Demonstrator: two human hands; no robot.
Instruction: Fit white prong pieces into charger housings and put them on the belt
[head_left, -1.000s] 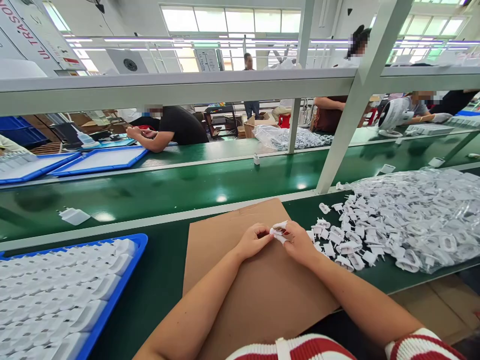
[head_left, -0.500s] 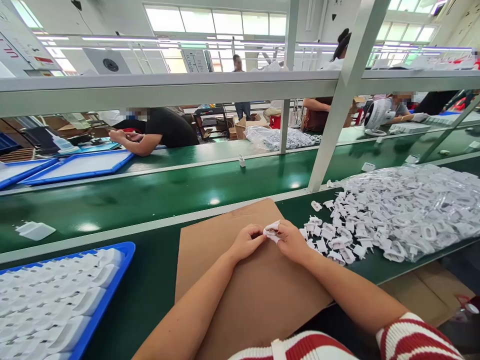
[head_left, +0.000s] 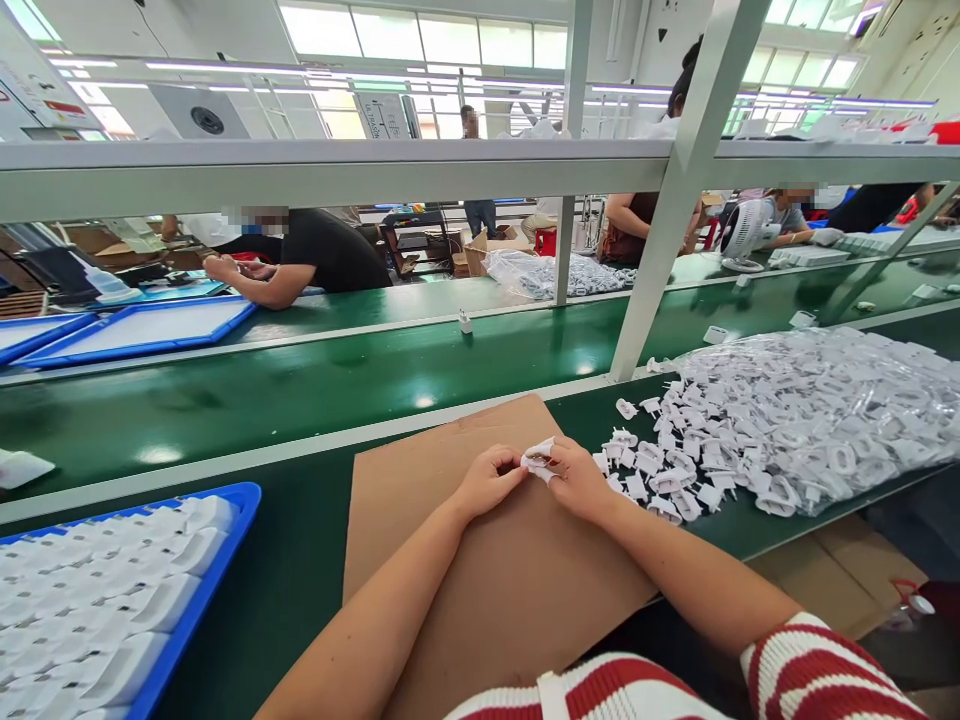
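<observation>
Both my hands meet over a brown cardboard sheet (head_left: 480,580) on the green bench. My left hand (head_left: 486,481) and my right hand (head_left: 574,480) are closed on one small white plug part (head_left: 538,459), held between their fingertips just above the cardboard. To the right of my right hand lies a large pile of white plug parts (head_left: 780,420), partly spilling out of a clear plastic bag. A blue tray (head_left: 112,600) filled with white charger bodies sits at the lower left.
A green conveyor belt (head_left: 300,380) runs across behind the cardboard, carrying single white chargers (head_left: 21,467). A slanted white frame post (head_left: 667,200) rises from the bench edge. Other people work on the far side, with blue trays (head_left: 142,328) and a small fan (head_left: 739,235).
The white charger on the belt has travelled left to the frame edge. The view has shifted slightly. My hands stay together on the same white part.
</observation>
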